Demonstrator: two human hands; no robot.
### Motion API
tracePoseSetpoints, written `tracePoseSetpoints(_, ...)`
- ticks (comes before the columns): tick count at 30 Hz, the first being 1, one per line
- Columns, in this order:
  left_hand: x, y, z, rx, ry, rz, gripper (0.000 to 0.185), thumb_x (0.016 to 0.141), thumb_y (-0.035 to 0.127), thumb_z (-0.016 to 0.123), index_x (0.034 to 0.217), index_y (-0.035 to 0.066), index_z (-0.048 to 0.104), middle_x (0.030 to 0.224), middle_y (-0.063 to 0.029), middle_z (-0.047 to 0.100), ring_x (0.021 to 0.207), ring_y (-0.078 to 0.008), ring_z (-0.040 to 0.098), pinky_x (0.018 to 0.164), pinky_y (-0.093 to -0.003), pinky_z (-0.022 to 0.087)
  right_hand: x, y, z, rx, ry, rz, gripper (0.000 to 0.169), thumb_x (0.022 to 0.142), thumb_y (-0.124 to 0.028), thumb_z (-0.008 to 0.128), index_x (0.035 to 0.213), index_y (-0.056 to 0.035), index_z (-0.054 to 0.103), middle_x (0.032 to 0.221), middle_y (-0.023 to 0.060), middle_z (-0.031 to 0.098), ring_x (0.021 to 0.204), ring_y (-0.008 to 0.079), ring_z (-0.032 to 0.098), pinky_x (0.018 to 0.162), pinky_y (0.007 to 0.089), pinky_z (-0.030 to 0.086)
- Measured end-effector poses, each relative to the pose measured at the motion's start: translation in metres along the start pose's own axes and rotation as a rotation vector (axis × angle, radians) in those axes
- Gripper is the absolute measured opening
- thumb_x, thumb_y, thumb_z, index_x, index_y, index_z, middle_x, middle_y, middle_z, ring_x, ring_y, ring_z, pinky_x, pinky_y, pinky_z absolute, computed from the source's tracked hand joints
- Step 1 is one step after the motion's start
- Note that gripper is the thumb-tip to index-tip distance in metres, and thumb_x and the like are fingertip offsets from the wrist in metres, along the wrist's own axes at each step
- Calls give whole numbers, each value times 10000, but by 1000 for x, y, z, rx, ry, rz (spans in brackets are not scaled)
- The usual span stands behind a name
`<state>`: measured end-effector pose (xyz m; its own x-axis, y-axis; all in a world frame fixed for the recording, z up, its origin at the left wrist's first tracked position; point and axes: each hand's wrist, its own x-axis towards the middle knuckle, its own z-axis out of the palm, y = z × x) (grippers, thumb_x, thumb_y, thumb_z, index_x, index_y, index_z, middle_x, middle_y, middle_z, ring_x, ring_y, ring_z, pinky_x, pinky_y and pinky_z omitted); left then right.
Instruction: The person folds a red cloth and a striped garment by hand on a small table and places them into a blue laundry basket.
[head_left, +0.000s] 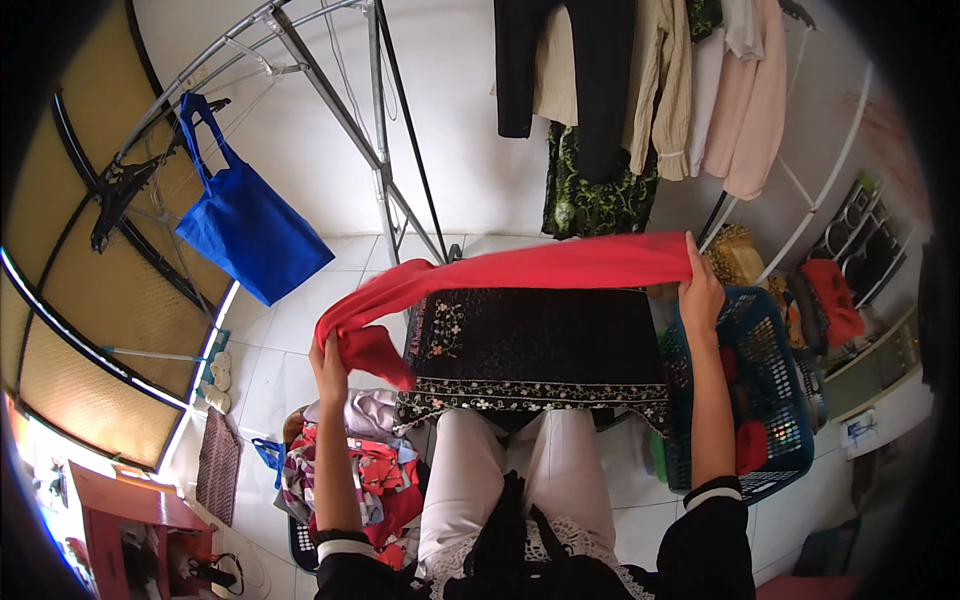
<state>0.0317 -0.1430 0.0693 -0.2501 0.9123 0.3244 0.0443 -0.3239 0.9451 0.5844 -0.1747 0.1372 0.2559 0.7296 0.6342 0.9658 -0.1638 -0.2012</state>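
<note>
A long piece of red cloth is stretched between my two hands, above a low surface draped with a black embroidered cloth. My left hand grips its bunched left end, where a fold hangs down. At the other end my right hand pinches a corner and holds it higher. The red cloth looks slightly blurred. Flower embroidery runs along the front border of the black cloth, which also bears some writing. What kind of garment the red cloth is, I cannot tell.
Right of my knees stands a blue perforated plastic basket with red items inside. A heap of mixed clothes fills a dark basket at left. Garments hang ahead. A blue tote bag hangs from a metal drying rack.
</note>
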Motion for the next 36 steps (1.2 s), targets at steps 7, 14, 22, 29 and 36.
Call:
tracePoseSetpoints(7, -145, -73, -39, 23, -20, -603, 385, 886, 257, 614, 1146, -22, 561, 1006, -62, 620, 911, -130, 575, 795, -269, 473, -132, 54, 61, -130, -449, -66, 553, 714, 28, 604, 1242, -128, 554, 950, 184, 605, 769, 366, 618, 679, 432, 510)
tracePoseSetpoints(14, -194, -116, -70, 154, -407, -823, 218, 925, 260, 560, 938, 47, 606, 771, 22, 599, 627, -49, 548, 576, -200, 457, -207, 103, 79, -113, -463, 105, 292, 794, -22, 563, 1076, -67, 625, 945, 170, 601, 799, 354, 614, 693, 434, 500)
tracePoseSetpoints(22, -192, -93, -65, 526, -598, -870, 143, 897, 159, 581, 950, 27, 595, 793, -65, 631, 746, -149, 622, 634, -292, 494, -211, 106, 54, 52, -493, 64, 153, 808, -22, 554, 943, -29, 625, 928, 171, 589, 848, 387, 585, 713, 450, 471)
tracePoseSetpoints(29, -126, -189, -78, 432, -191, -414, 310, 909, 221, 531, 1071, -38, 587, 1047, -175, 626, 986, -266, 603, 825, -363, 471, -183, 107, 84, 363, -439, 261, 201, 848, -134, 595, 1014, -22, 603, 935, 146, 556, 834, 293, 585, 701, 350, 474)
tracePoseSetpoints(36, -39, -210, 3, 544, -223, -654, 521, 924, 444, 491, 891, -56, 634, 749, -138, 648, 764, -227, 620, 719, -328, 473, -171, 134, 162, 282, -575, 730, 559, 874, -366, 579, 1220, 69, 517, 1298, 218, 478, 1196, 348, 476, 984, 397, 392)
